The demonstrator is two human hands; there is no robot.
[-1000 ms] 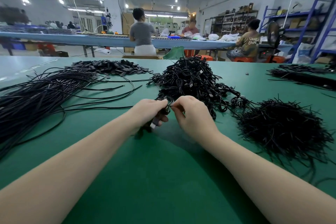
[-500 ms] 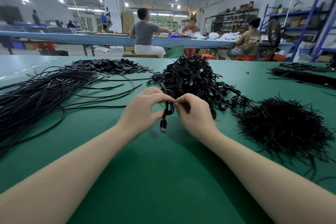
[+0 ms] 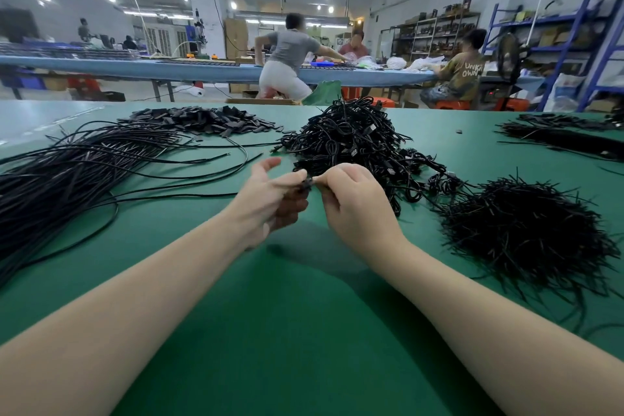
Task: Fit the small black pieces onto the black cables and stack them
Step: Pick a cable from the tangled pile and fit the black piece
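Head view: both hands meet over the green table mat (image 3: 304, 331), just in front of the tangled heap of finished black cables (image 3: 354, 142).

Right hand (image 3: 354, 209) has its fingers curled, thumb and forefinger pinching a small black piece on a cable end (image 3: 308, 184). The piece is mostly hidden and blurred; can't tell whether it's seated.

Left hand (image 3: 266, 199) is half open: upper fingers extended and spread, thumb tip touching the same spot; lower fingers curl over something dark, likely the coiled cable, can't confirm.

Key relation: the pinched piece sits between the two hands, long axis roughly left-right. The heap lies just beyond and to the right, so the right hand looks nearer for the drop.

Loose straight black cables (image 3: 84, 172) fan out far left, the flat black pieces pile (image 3: 202, 118) far-left of the heap, the short black strips mound (image 3: 523, 233) right.
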